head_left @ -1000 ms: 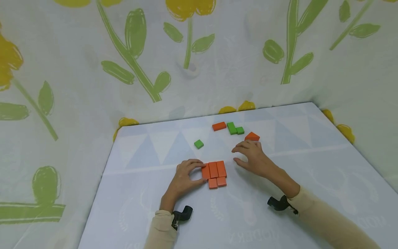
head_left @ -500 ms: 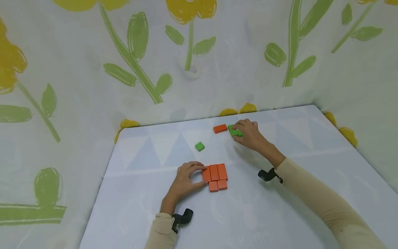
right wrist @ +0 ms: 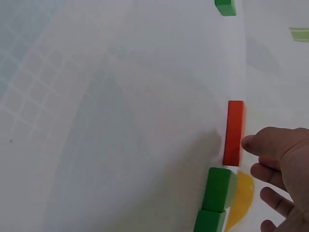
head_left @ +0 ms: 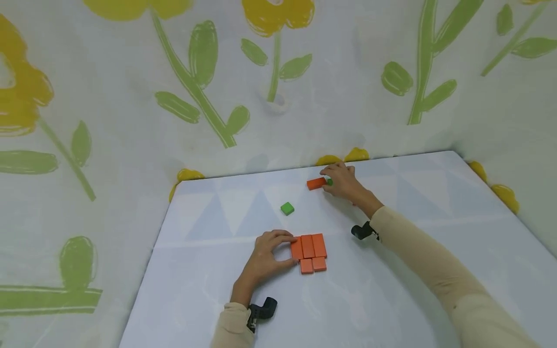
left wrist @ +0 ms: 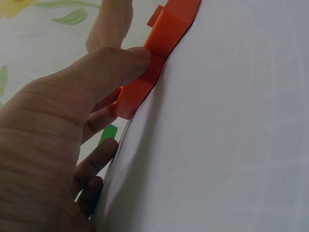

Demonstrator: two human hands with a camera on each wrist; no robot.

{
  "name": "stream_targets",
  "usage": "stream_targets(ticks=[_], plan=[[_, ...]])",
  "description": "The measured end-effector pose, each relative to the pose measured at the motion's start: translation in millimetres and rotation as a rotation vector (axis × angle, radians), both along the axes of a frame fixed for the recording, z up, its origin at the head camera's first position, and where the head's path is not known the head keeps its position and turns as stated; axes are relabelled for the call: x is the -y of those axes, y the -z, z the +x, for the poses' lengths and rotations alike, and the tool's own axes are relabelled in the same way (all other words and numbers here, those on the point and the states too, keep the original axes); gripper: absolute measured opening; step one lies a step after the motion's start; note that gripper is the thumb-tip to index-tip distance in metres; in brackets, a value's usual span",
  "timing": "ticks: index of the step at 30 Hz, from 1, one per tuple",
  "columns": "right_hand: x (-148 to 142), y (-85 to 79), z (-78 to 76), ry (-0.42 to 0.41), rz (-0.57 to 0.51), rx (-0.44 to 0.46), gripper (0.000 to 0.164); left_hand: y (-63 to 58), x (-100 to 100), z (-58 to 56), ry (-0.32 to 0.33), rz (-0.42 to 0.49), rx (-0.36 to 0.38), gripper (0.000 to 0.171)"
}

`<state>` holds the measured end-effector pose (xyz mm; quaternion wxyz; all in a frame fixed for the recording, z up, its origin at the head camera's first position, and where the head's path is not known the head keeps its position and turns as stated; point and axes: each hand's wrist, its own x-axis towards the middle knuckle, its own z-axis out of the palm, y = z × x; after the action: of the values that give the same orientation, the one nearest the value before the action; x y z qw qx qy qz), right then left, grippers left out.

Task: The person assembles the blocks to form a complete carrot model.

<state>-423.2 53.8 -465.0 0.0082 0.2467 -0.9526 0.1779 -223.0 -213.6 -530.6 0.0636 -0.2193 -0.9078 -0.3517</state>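
My left hand [head_left: 269,253] pinches the leftmost orange block [head_left: 297,249] between thumb and forefinger. Two more long orange blocks [head_left: 313,245] lie against it, with two small orange square blocks [head_left: 306,266] along their near side. Toward the back of the table, my right hand [head_left: 345,183] hovers at another orange block [head_left: 316,183], its fingers spread and partly bent. In the right wrist view the thumb is close beside that orange block [right wrist: 234,133]; a firm hold is not visible. Two green blocks [right wrist: 217,188] sit beside it, mostly hidden by the hand in the head view.
A lone green square block [head_left: 287,209] lies left of the right hand. Under the right wrist, a bit of another orange block [head_left: 353,203] shows. A flower-print cloth [head_left: 130,96] stands behind the table's far edge [head_left: 261,172].
My right hand has moved farther back and left, past the orange triangular block and over the green blocks, to the rear orange block. The left hand keeps its place on the blocks.
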Motion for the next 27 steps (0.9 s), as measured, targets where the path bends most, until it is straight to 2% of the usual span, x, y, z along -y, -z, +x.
stream_targets(ticks=[8,15,20,27], plan=[[4,11.4,-6.3,0.003,0.028,-0.009,0.038,-0.8,-2,0.3,0.0,-0.012,-0.02,0.047],[5,6.3,-5.9,-0.023,-0.005,-0.067,0.03,-5.0,-1,-0.2,0.0,-0.007,-0.028,0.047],[-1,-0.8,4.3,-0.008,-0.029,-0.07,0.029,-5.2,-1,-0.5,0.0,-0.009,-0.032,0.047],[-13,-10.8,28.9,-0.019,-0.088,-0.102,0.026,-1.5,0,-0.8,-0.006,-0.023,-0.006,0.048]])
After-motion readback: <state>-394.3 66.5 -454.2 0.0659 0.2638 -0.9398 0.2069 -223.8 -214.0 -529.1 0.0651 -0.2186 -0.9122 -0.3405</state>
